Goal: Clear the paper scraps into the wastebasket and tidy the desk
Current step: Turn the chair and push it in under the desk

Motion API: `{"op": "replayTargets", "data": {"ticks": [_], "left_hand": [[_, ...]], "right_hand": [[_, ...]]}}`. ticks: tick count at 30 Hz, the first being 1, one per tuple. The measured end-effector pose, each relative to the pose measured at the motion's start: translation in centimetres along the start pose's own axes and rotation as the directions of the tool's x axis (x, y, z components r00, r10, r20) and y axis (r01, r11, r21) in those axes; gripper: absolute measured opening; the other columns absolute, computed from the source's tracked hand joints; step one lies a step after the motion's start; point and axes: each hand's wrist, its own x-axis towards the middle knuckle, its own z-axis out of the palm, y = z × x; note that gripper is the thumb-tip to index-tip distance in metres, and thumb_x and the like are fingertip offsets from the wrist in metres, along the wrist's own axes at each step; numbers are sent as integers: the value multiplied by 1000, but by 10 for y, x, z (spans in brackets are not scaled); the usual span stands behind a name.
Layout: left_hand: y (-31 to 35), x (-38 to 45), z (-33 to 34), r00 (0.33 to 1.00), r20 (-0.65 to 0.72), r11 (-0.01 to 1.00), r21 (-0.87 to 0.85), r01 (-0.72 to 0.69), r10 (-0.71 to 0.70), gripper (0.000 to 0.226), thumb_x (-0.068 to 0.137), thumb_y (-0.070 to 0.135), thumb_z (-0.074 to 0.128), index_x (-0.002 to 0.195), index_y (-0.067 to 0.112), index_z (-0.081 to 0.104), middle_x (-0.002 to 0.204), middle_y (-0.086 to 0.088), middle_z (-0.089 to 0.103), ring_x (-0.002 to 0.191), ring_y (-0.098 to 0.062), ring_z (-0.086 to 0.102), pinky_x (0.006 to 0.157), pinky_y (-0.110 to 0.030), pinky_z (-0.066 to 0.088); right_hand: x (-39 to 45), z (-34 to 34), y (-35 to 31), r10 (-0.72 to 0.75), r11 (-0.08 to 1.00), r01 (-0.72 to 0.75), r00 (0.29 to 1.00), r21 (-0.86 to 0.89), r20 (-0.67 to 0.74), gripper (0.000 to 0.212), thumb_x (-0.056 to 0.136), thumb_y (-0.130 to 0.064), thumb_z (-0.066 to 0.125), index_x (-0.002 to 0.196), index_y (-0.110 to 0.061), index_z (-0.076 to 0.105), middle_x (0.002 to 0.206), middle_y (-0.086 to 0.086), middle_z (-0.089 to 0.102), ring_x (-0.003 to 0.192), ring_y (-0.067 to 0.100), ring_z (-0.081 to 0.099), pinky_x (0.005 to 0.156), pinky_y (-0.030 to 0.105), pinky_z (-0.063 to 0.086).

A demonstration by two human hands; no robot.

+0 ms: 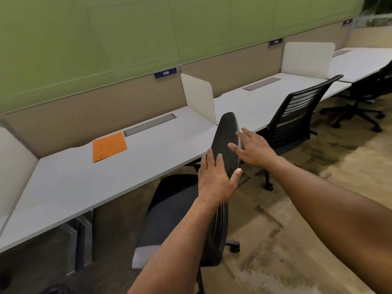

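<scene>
A black mesh office chair point(227, 136) stands in front of the white desk point(84, 183), its seat partly under the desk edge. My left hand point(216, 179) wraps the near side of the chair's backrest, fingers over the mesh and thumb behind. My right hand point(252, 148) lies flat against the backrest's far side, fingers spread. An orange sheet of paper point(109, 146) lies flat on the desk near the back. No paper scraps or wastebasket are in view.
White dividers point(199, 96) separate the desk bays under a beige and green partition. A second black chair point(297, 115) stands at the neighbouring bay on the right, with another chair point(364, 96) farther right. Grey cable trays point(148, 125) sit in the desk.
</scene>
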Motion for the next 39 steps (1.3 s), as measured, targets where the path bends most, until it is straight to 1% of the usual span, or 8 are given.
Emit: {"op": "replayTargets", "data": {"ticks": [3,6,12,19,26,33,36,39], "left_hand": [[26,32,13,989,122,996,24,82,-84,92,87,64,45,155,14,9,163,-13,9,148,-34,15,118,-49,20],[48,50,27,938,240,966,-1,259,-251,93,87,60,50,155,15,6,161,-17,13,142,-42,26,111,-53,31],[54,55,38,873,135,883,50,467,-469,81,92,46,54,153,17,9,141,-20,42,120,-37,51,92,-50,46],[58,32,37,895,58,886,180,427,-443,66,93,27,55,148,9,22,130,-20,51,108,-34,58,79,-45,51],[26,-25,16,926,61,909,225,351,-373,51,86,18,62,132,11,39,118,-16,56,100,-33,59,70,-43,47],[-63,-113,-20,930,53,902,269,337,-363,22,76,23,57,97,26,52,98,0,61,81,-22,57,68,-39,50],[-101,-142,-42,926,60,896,282,344,-374,35,70,24,54,103,33,57,99,4,66,85,-21,61,71,-36,51],[-132,-165,-61,914,11,887,249,389,-405,41,69,32,59,110,39,60,102,8,70,90,-19,63,72,-32,51]], "right_hand": [[34,6,19,57,984,-70,995,161,86,78,90,-68,37,150,-19,28,160,8,20,147,25,17,118,45,17],[59,15,33,13,979,-44,987,197,158,73,90,-63,44,150,-25,28,161,6,16,147,26,17,116,44,18],[67,42,44,-94,972,50,978,231,185,53,91,-62,39,139,-41,45,162,4,13,147,27,14,118,49,16],[41,51,39,-109,976,87,989,201,102,50,90,-51,32,136,-40,49,162,5,14,148,25,9,119,48,11],[-10,59,24,-182,962,178,983,208,-1,63,87,-73,23,132,-40,51,159,1,23,146,25,16,119,46,11],[-41,53,16,-71,984,59,995,166,68,81,78,-84,15,139,-38,44,162,1,13,148,28,2,120,44,0],[-50,45,10,1,986,-15,997,166,79,73,82,-76,27,137,-33,48,160,4,18,147,32,8,119,49,7],[-65,40,-5,36,975,-44,999,216,38,63,81,-70,37,122,-29,63,148,6,41,138,31,30,112,47,27]]}}
